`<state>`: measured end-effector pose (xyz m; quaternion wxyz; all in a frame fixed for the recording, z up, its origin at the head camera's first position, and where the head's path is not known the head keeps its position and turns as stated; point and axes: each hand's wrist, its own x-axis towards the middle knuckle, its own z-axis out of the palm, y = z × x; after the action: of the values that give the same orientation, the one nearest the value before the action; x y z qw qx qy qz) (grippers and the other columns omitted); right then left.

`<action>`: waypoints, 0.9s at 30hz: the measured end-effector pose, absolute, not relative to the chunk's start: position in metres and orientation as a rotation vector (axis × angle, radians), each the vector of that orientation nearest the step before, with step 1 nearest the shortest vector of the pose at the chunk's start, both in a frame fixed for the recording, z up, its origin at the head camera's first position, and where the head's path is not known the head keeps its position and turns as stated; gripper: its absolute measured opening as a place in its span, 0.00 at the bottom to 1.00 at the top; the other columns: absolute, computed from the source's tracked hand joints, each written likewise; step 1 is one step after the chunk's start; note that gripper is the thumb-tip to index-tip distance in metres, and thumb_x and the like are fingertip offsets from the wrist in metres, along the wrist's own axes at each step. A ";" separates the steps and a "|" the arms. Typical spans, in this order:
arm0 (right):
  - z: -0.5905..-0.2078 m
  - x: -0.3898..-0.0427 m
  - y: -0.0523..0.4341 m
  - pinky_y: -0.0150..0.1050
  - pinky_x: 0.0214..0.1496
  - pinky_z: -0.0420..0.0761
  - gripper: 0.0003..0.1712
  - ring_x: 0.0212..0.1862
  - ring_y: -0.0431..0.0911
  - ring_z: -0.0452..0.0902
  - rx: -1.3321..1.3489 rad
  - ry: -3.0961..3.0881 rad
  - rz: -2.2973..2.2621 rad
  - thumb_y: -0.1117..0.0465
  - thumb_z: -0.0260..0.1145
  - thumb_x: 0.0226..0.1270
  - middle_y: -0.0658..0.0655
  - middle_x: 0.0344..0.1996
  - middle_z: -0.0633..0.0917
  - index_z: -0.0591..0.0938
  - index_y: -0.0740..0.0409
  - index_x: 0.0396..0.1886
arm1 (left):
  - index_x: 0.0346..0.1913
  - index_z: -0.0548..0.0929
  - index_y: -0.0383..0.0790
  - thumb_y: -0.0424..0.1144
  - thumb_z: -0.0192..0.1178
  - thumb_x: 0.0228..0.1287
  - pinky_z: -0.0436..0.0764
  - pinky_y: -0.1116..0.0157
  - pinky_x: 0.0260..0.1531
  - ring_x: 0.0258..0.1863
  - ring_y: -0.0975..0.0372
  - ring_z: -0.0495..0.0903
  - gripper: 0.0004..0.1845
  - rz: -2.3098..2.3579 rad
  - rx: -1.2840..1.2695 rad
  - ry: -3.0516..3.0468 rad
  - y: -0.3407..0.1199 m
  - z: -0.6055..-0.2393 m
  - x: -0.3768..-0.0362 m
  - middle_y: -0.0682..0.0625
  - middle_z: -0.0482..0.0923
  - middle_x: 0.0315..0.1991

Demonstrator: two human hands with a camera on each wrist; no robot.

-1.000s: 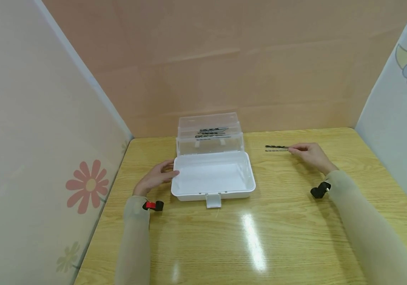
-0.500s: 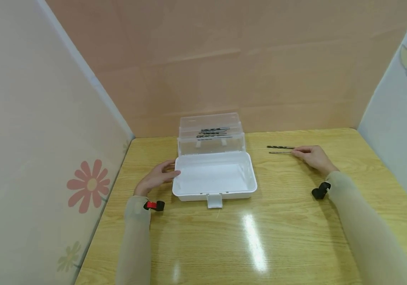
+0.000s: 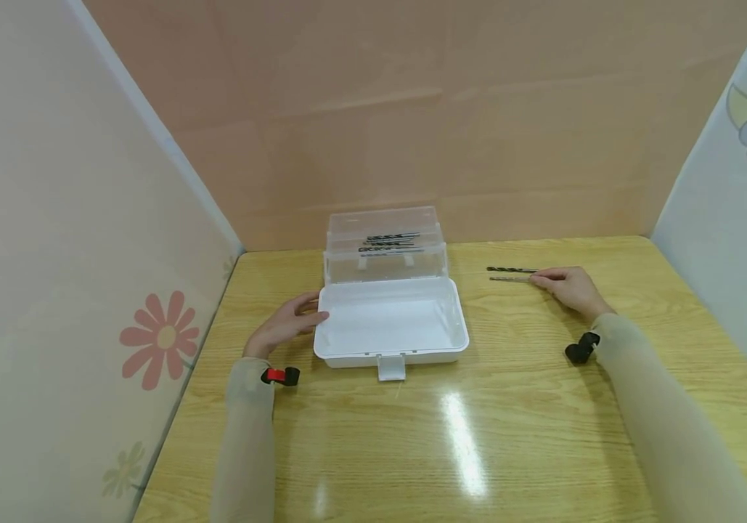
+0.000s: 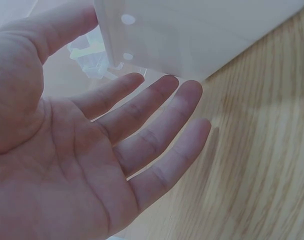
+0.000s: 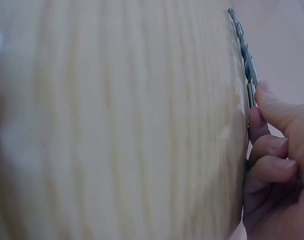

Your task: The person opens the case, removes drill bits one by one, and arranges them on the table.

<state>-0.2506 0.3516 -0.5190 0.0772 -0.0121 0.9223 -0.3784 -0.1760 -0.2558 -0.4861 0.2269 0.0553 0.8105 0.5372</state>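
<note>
A white plastic box (image 3: 353, 362) stands on the table with its clear lid (image 3: 340, 270) tipped back. My left hand (image 3: 284, 325) is at the box's left end, thumb at the rim; in the left wrist view its fingers (image 4: 147, 142) reach out loosely beside the box wall (image 4: 202, 35). On the right, my right hand (image 3: 571, 290) pinches the shank end of a thin drill bit (image 3: 507, 279) between thumb and forefinger. A thicker dark drill bit (image 3: 509, 269) lies just behind, its right end close to the fingers. Bits overlap in the right wrist view.
Several more drill bits (image 3: 389, 245) show in a bundle at the clear lid. A white latch (image 3: 391, 368) hangs from the box front. Fabric walls enclose the table (image 3: 373, 450) at the back (image 3: 373, 131) and both sides. Glare streaks the tabletop.
The thin drill bit and the dark one have spread slightly apart as the right hand shifted a little. The left hand keeps its place at the box.
</note>
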 end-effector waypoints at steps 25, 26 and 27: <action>-0.515 -0.249 0.349 0.71 0.76 0.65 0.39 0.75 0.72 0.66 -0.019 2.750 -1.060 0.35 0.59 0.82 0.75 0.73 0.74 0.81 0.64 0.71 | 0.86 0.58 0.44 0.54 0.65 0.77 0.76 0.44 0.73 0.78 0.42 0.69 0.44 1.475 0.147 2.241 -0.256 -0.485 -0.175 0.38 0.61 0.83; -0.515 -0.249 0.350 0.71 0.77 0.65 0.39 0.75 0.72 0.66 -0.018 2.753 -1.065 0.36 0.59 0.82 0.75 0.73 0.74 0.81 0.64 0.70 | 0.85 0.58 0.44 0.54 0.65 0.77 0.76 0.44 0.73 0.78 0.41 0.69 0.43 1.472 0.149 2.243 -0.256 -0.485 -0.175 0.38 0.61 0.83; -0.515 -0.249 0.349 0.71 0.77 0.65 0.38 0.75 0.72 0.66 -0.019 2.755 -1.072 0.36 0.59 0.82 0.75 0.73 0.74 0.81 0.65 0.70 | 0.85 0.59 0.44 0.54 0.65 0.77 0.76 0.44 0.73 0.77 0.42 0.69 0.43 1.472 0.149 2.245 -0.256 -0.485 -0.175 0.38 0.62 0.82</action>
<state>-0.2489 0.3493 -0.5152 0.0926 -0.0065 0.9279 -0.3612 -0.1750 -0.2561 -0.4851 0.2247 0.0539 0.8136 0.5335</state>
